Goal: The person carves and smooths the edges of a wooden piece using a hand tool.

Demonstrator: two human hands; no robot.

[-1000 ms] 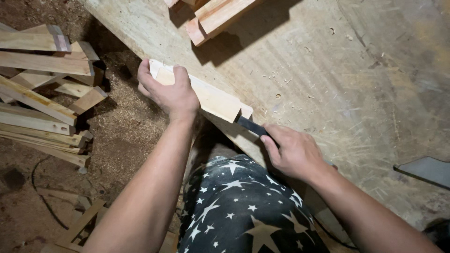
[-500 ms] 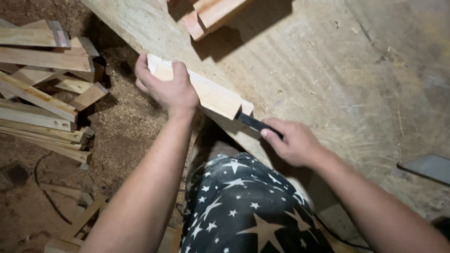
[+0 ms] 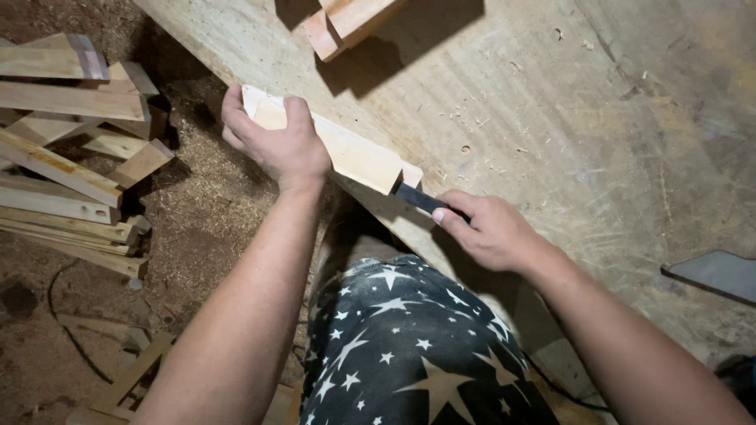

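Gripping block (image 3: 346, 149) at bench (image 3: 551, 118) edge, left hand (image 3: 276, 142) fingers curled over it | right hand (image 3: 488, 228) fingers closed around dark tool (image 3: 417, 199) touching block end | wood scraps (image 3: 71, 157) on floor

The block (image 3: 346, 149) is pale, planed wood — smooth on its faces, matt, with clean sharp edges. The tool (image 3: 421, 199) shows a dark blade, dull rather than shiny; its material cannot be told for sure. The workbench (image 3: 551, 118) is raw board, rough and scuffed, matt, flecked with fine shavings. The offcuts (image 3: 63, 149) are bare sawn wood, some pale, some darker at the ends. The floor (image 3: 205, 220) is covered in loose sawdust — grainy and dry. The trousers (image 3: 409, 346) are soft dark cloth printed with pale stars.
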